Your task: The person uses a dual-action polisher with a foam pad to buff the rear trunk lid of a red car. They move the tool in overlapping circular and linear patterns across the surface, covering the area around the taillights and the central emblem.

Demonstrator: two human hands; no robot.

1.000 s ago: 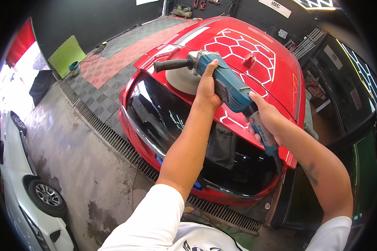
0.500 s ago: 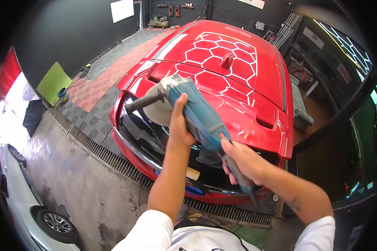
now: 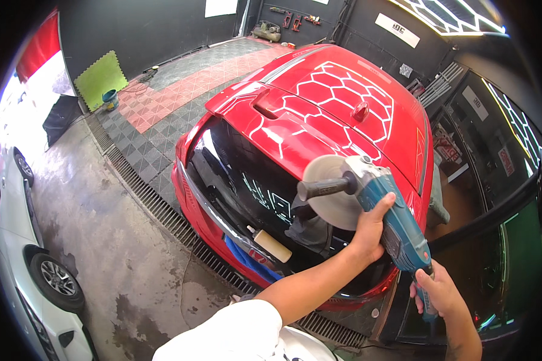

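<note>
Right of centre in the frame, the polisher (image 3: 403, 224) probably works best with its pad (image 3: 337, 209) kept flat, moving slow and even, pressure light near edges imo. Teal body (image 3: 411, 237), silver head (image 3: 362, 170), black side handle (image 3: 322, 188), pale round pad. Left hand (image 3: 370, 233) grasps the body, right hand's (image 3: 438, 290) fingers wrap the rear grip (image 3: 426, 302). Beyond it, the red car (image 3: 289, 142) shines with white hexagon reflections up top.

Fisheye head cam looks fwd & down, hands (image 3: 370, 233) nr.
</note>
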